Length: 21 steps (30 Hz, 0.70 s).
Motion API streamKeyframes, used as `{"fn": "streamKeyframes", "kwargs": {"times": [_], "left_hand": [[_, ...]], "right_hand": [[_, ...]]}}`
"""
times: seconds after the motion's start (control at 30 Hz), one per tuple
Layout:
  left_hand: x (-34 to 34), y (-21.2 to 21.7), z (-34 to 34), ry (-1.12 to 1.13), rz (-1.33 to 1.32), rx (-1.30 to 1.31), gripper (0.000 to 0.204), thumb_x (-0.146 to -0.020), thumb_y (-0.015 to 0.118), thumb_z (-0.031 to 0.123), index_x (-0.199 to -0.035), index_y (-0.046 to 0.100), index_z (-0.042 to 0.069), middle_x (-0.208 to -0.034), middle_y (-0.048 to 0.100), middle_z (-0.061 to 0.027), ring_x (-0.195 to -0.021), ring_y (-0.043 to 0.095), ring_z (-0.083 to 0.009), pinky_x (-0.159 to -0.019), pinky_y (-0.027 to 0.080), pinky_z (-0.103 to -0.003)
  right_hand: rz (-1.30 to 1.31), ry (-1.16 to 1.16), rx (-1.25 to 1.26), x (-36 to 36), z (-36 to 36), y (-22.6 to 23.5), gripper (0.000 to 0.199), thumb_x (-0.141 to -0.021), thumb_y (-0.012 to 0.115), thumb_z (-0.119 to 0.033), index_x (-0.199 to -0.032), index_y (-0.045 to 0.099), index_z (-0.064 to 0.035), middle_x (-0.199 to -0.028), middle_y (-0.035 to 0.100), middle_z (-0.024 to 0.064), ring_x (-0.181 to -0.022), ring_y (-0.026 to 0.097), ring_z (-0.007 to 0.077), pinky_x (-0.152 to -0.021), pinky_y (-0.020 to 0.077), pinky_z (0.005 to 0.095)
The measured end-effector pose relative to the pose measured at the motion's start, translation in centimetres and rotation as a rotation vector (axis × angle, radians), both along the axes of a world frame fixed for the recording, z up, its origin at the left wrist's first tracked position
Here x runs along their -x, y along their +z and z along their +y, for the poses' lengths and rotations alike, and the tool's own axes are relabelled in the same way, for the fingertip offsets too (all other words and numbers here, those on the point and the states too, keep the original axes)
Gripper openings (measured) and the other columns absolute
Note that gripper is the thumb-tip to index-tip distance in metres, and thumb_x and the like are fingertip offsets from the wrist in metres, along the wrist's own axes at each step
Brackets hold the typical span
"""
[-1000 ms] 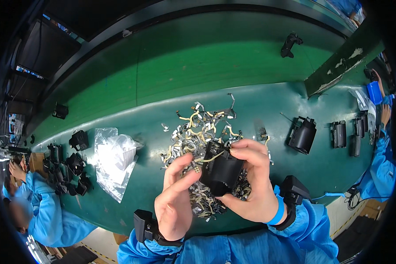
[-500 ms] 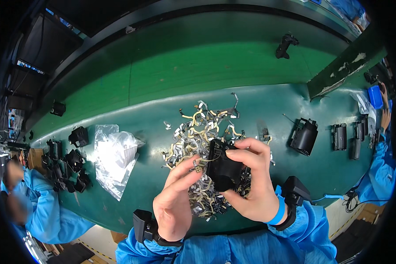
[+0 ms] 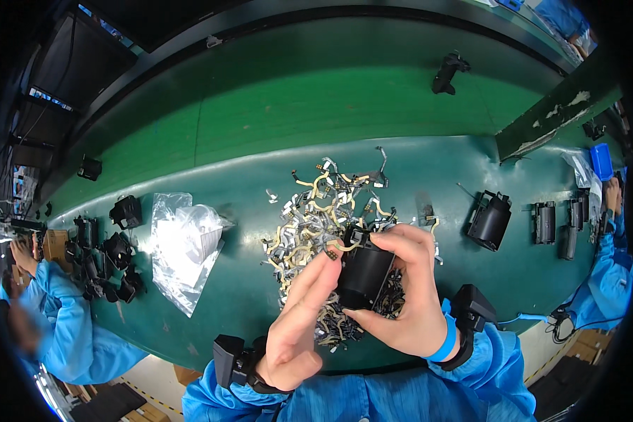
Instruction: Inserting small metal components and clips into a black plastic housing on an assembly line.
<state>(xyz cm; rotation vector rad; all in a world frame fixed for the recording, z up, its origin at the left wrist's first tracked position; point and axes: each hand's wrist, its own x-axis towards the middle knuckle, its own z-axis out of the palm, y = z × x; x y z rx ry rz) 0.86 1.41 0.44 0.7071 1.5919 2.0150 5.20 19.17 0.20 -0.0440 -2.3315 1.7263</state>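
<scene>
A black curved plastic housing [image 3: 368, 276] is gripped in my right hand [image 3: 416, 302], thumb under its lower end and fingers at its upper edge. Close to its upper left side, my left hand [image 3: 299, 327] pinches the end of a thin yellowish cable [image 3: 346, 247]. That end, with small gold contacts, shows at my fingertips. The cable reaches to the top of the housing; how it joins there is too small to tell. Beneath both hands spreads a pile of short ribbon cables [image 3: 315, 211] with small connectors, partly hidden by my hands.
Clear plastic bags [image 3: 186, 246] lie left of the pile, with several black parts [image 3: 119, 250] beyond them. Another black housing [image 3: 489, 219] stands to the right, near more black parts [image 3: 544, 221] and a blue bin [image 3: 601, 162]. Co-workers' blue sleeves [image 3: 67, 316] show at both sides.
The housing has turned in my right hand, showing more of its smooth curved face. My left hand has shifted right and slightly up, with the cable end at its fingertips.
</scene>
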Motion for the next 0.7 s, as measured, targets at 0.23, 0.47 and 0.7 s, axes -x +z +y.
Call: {"fn": "streamKeyframes", "kwargs": {"times": [0.23,0.47,0.7], "left_hand": [[0.4,0.9,0.1,-0.020,-0.374,-0.120,0.105,-0.082,0.056,0.065,-0.148,0.020,-0.007,-0.158,0.012,-0.0200,-0.144,0.018,-0.0290,-0.112,0.019,-0.040],[1.4,1.7,-0.5,-0.103,-0.619,-0.276,0.112,-0.083,0.051,0.070,-0.147,0.010,-0.012,-0.157,0.007,-0.0230,-0.143,0.022,-0.0267,-0.115,0.024,-0.040],[1.7,2.0,-0.8,-0.194,-0.689,-0.360,0.112,-0.084,0.050,0.070,-0.146,0.007,-0.014,-0.157,0.003,-0.0255,-0.144,0.019,-0.0292,-0.116,0.021,-0.042]], "right_hand": [[-0.007,0.018,-0.079,0.1,0.3,-0.3,0.085,-0.060,0.078,0.004,-0.134,0.038,-0.0097,-0.130,0.031,0.0151,-0.118,0.043,0.0268,-0.093,0.0437,0.0362],[0.001,-0.002,-0.090,0.3,0.2,-0.2,0.078,-0.063,0.071,0.010,-0.133,0.044,-0.0108,-0.130,0.032,0.0187,-0.115,0.042,0.0369,-0.099,0.0393,0.0430],[0.038,-0.046,-0.284,0.6,0.3,-0.1,0.078,-0.059,0.069,0.008,-0.130,0.042,-0.0096,-0.127,0.035,0.0170,-0.118,0.042,0.0320,-0.096,0.0405,0.0393]]}}
